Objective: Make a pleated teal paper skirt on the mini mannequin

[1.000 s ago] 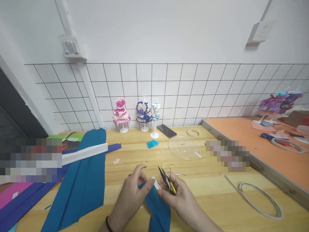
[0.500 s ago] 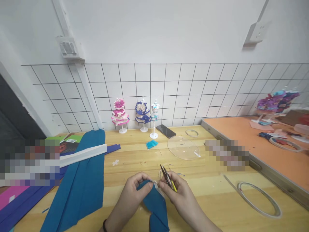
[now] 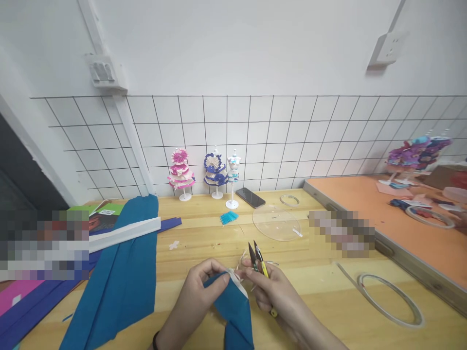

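Observation:
A teal strip [image 3: 233, 306] with a white edge hangs down toward the near table edge. My left hand [image 3: 206, 291] pinches its upper end between thumb and fingers. Just right of the strip, my right hand [image 3: 272, 287] is closed around small yellow-handled scissors [image 3: 258, 260], whose dark blades point up and stand apart. Its thumb and index fingertips are close to the strip's white edge; whether they also grip a thread there is too small to tell. A thin pale loop lies behind the fingertips.
Teal fabric [image 3: 124, 272] and a white folded strip [image 3: 126, 233] lie left. Small dress forms [image 3: 181, 172], a phone [image 3: 250, 198] and a clear disc [image 3: 277, 222] stand or lie behind. A ring coil [image 3: 392, 299] is at right, beside a raised orange board [image 3: 401, 218].
My right hand has shifted slightly right, and the scissors have turned more upright, with a yellow handle end now showing below. My left hand has barely moved and still pinches the strip.

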{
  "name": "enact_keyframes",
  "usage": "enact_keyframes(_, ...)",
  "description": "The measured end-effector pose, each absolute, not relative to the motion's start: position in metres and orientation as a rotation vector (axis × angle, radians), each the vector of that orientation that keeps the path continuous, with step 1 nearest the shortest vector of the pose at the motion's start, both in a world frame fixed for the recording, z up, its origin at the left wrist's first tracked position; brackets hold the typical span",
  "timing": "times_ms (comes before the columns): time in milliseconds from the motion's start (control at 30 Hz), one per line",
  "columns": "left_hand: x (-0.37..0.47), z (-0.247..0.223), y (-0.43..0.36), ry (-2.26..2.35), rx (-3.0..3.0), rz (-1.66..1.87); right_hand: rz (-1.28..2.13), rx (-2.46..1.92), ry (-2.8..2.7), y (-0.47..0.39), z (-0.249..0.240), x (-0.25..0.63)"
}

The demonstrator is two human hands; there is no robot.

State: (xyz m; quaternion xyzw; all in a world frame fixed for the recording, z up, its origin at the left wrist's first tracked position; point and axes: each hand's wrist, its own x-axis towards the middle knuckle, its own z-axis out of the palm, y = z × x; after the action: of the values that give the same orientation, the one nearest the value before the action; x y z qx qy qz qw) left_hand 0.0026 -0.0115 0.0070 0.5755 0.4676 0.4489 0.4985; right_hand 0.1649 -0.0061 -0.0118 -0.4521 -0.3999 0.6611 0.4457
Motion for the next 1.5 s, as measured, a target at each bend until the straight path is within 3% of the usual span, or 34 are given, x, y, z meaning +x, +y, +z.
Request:
enact_keyframes(433, 0.001, -0.001, -0.01, 0.878, 0.83, 1.162, 1.176, -1.07, -1.617, -0.022, -0.004, 0.162)
enact_keyframes(1500, 0.011, 0.001, -0.01, 1.094, 1.229, 1.163, 1.383, -1.044, -1.464, -0.023, -0.008, 0.155)
